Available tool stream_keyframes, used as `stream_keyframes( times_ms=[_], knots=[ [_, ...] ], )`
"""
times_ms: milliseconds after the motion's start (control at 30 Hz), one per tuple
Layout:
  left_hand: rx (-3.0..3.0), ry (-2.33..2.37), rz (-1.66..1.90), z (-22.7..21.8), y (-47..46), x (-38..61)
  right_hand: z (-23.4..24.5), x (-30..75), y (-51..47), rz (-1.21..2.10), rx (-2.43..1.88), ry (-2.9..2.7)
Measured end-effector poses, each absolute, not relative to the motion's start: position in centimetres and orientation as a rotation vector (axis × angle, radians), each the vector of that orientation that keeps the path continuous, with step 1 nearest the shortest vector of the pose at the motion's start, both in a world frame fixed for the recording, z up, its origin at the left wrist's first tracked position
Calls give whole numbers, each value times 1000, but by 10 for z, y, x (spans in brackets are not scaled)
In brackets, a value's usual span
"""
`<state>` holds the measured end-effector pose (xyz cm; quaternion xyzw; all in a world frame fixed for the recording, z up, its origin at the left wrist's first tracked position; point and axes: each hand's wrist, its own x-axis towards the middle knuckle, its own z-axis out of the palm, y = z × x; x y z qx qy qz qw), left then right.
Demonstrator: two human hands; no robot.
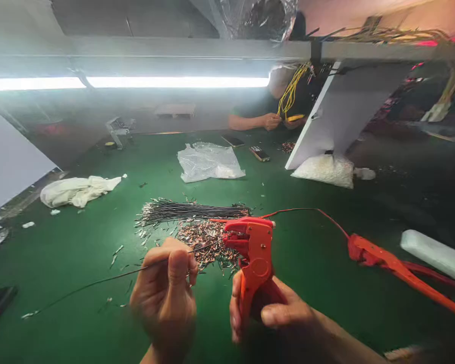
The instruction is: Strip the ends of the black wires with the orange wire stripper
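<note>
Wire [109,279] held in left hand [165,290], thumb pinched narrow against fingers. Long tail runs out left over the green table [91,328], terminal on its far end; short end points right, at the mouth of the stripper [260,253]. Can't tell if it's between the jaws or just short of them.

Right hand [265,308] wrapped round the stripper's handles, thumb on the near side, head upright, mouth facing left. Small gap visible at the mouth; can't tell how far the handles are squeezed.

Just beyond: black bundle [193,211] lying crosswise, terminals at its left end. Scrap pile [208,240] on the near side of it, bits scattered around.

Red-orange tool [394,263] lies off right. Clear bag [210,162] past the bundle, white cloth [79,191] far left. Across the table, co-worker's hand [272,121] at yellow wires [291,93].
</note>
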<state>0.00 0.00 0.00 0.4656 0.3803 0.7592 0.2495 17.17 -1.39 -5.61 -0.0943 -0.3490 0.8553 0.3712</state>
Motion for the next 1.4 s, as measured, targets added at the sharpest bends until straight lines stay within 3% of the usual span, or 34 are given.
stream_keyframes(
  times_ms=[767,1033,1400],
  knots=[
    [845,1070,1922,-1,6,0,-53,166,-11,2237,-164,-899],
    [1241,1099,2033,-4,1,-4,-51,168,-7,2123,-309,-860],
    [1816,1041,2072,-6,2,-7,-42,186,6,2455,-319,-683]
  ],
)
